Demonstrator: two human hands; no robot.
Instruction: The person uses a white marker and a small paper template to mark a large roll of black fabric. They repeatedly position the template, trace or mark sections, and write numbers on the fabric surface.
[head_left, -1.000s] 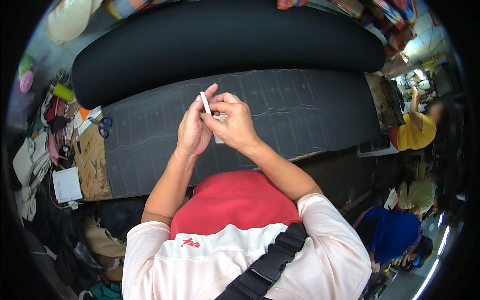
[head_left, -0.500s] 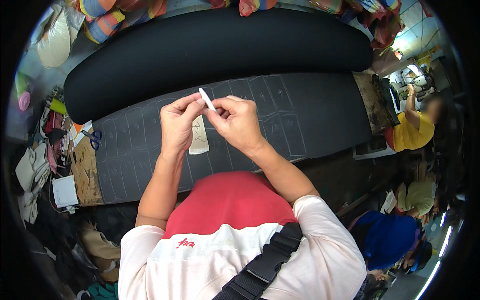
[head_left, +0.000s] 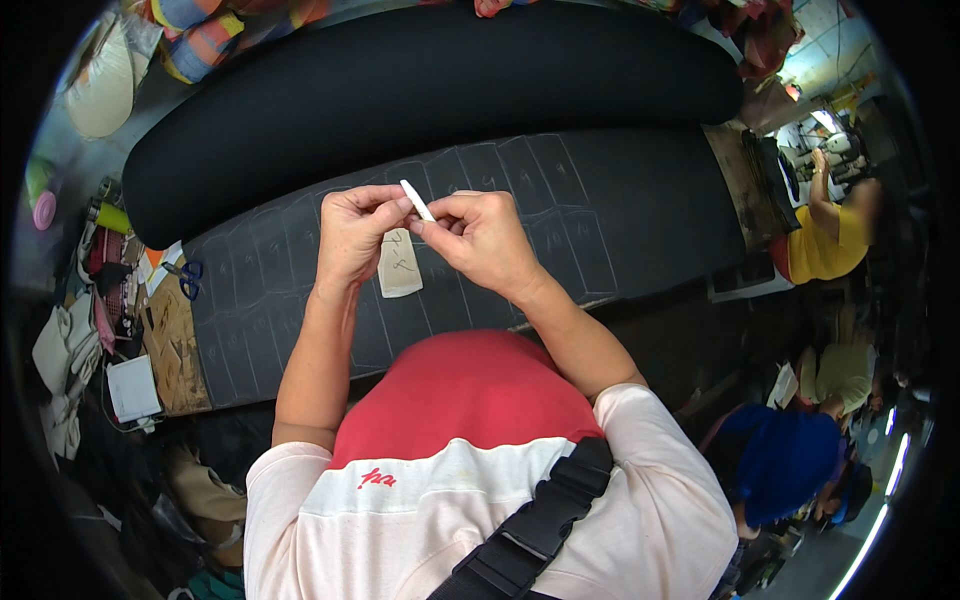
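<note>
At the far left edge of the tabletop (head_left: pixel 175 345) a pair of blue-handled scissors (head_left: pixel 189 277) lies among clutter, with a small white box (head_left: pixel 132 387) nearer to me. Spread across the tabletop is a dark grey sheet of fabric (head_left: pixel 620 215) marked with chalk lines into rows of panels, and beyond it lies a thick black roll (head_left: pixel 430 90) that runs the whole width. My left hand (head_left: pixel 352 238) is raised over the fabric with its fingers curled in, thumb and forefinger pinched on the lower end of a thin white chalk stick (head_left: pixel 416 200). Under that hand, flat on the fabric, lies a small beige paper tag (head_left: pixel 399 264) with some marks on it. My right hand (head_left: pixel 485 242) is just beside the left, almost touching it, its fingers bent and its fingertips closed on the same chalk stick from the right. The stick tilts up and to the left, its upper end poking free above my fingers. Far to the right, well apart from me, a person in a yellow shirt (head_left: pixel 825 245) sits at another bench, and nearer on the right is a person in blue (head_left: pixel 785 460).
</note>
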